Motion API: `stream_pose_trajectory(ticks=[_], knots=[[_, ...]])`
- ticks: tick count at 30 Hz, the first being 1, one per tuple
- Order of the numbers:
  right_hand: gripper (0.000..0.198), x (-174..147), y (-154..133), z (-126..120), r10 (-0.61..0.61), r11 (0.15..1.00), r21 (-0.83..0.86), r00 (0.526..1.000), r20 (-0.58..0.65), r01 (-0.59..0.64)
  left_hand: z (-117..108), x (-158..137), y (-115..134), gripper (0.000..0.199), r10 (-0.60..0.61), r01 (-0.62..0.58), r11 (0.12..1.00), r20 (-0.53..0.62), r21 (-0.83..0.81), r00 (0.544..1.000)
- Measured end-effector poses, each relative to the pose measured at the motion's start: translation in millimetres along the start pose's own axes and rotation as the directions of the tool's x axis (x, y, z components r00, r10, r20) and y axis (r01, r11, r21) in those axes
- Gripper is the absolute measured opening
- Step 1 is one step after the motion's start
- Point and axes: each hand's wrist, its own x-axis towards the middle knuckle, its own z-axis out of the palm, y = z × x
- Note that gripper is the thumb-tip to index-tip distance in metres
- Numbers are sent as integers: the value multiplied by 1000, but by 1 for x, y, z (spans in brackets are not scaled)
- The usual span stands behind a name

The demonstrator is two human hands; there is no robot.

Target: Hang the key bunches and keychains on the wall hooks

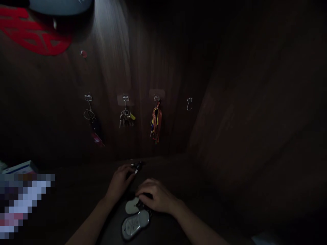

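Note:
On the dark surface below the hooks, my left hand (121, 180) has its fingertips closed against a small black object with pale ends (138, 166); its kind is too dim to make out. My right hand (155, 195) is curled, thumb and forefinger bent together at the upper edge of a pale rounded tag (132, 206). What lies between those fingers is hidden. Just below the tag lies a grey remote control fob (135, 224) with several buttons and a dark rim, a small ring showing at its upper right end.
Four small wall hooks line the dark wood panel: one holds a ring with a black fob (95, 125), another a key bunch (126, 118), a third orange lanyards (156, 124); the right hook (189, 104) is bare. A box (21, 167) stands at left.

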Motion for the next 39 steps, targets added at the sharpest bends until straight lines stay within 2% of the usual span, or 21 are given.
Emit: stream_pose_trajectory(ticks=[5,9,13,16,19,21,23,26,30,33,35,37,39], knots=[[20,1,4,-3,29,999,15,999,-46,-28,-6,0,6,16,5,-5,1000,-8,28,1000],[16,2,4,-2,58,998,13,997,-55,-57,-5,1,11,18,-20,23,989,-17,149,1000],[15,4,3,1,127,988,97,985,-116,-116,-5,3,13,12,-26,24,982,6,186,1000],[16,6,10,4,187,980,115,950,-252,-162,-7,2,12,11,-3,1,991,15,132,1000],[19,8,22,6,256,966,87,866,-429,-242,-8,-1,9,10,52,-52,999,-9,10,999],[28,9,29,7,287,956,82,834,-472,-283,-6,-2,8,9,79,-82,993,-41,-83,996],[32,9,33,7,275,959,72,847,-455,-273,-4,-3,10,10,80,-89,982,-60,-167,995],[24,10,32,7,272,961,82,860,-432,-263,-4,-5,18,12,33,-52,955,-70,-292,997],[16,11,27,4,343,939,177,839,-422,-295,-8,-6,32,16,-86,42,891,-76,-452,993],[23,11,21,2,313,941,251,867,-387,-228,-11,-7,40,17,-185,125,811,-48,-572,981],[17,11,16,1,305,928,318,887,-346,-195,-11,-7,43,19,-251,193,727,7,-659,968],[9,11,12,1,330,880,439,900,-284,-184,-9,-8,45,21,-292,257,624,85,-738,953],[17,11,9,1,376,780,596,904,-203,-191,-7,-7,45,25,-307,294,530,143,-795,941]])
